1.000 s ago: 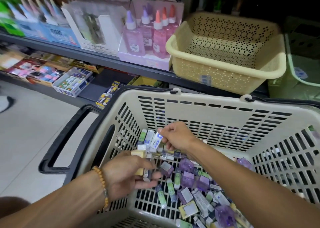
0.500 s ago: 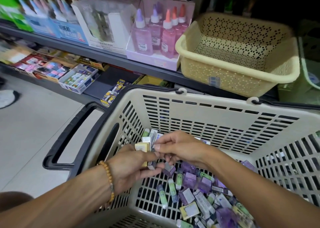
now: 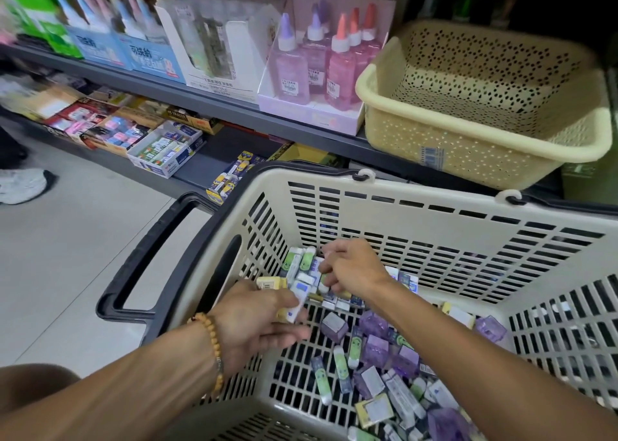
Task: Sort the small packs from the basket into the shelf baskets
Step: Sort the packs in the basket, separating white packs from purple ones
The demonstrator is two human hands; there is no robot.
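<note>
The left hand [image 3: 257, 320] holds a fanned stack of small white packs [image 3: 299, 281], fingers curled under them and thumb across the front; its grip is closed round the bundle, low in the near-left corner of the shopping basket [image 3: 434, 213]. The right hand [image 3: 351, 271] is just beside it, fingertips pinched on what looks like one more white pack at the edge of that stack, though the piece is mostly hidden by the fingers.

This looks like the gathering step: like packs are being collected into one hand before any go up to the shelf. Many loose packs [image 3: 378, 367], purple, green and white, lie on the basket floor toward the near-right.

The cream shelf basket [image 3: 481, 146] sits on the shelf [image 3: 207, 102] above and behind, apparently with nothing in it, beside a box of glue bottles [image 3: 321, 66]. The next move probably calls for seating the pinched pack firmly into the left-hand stack, then lifting the bundle clear of the rim without letting the fan slip.
</note>
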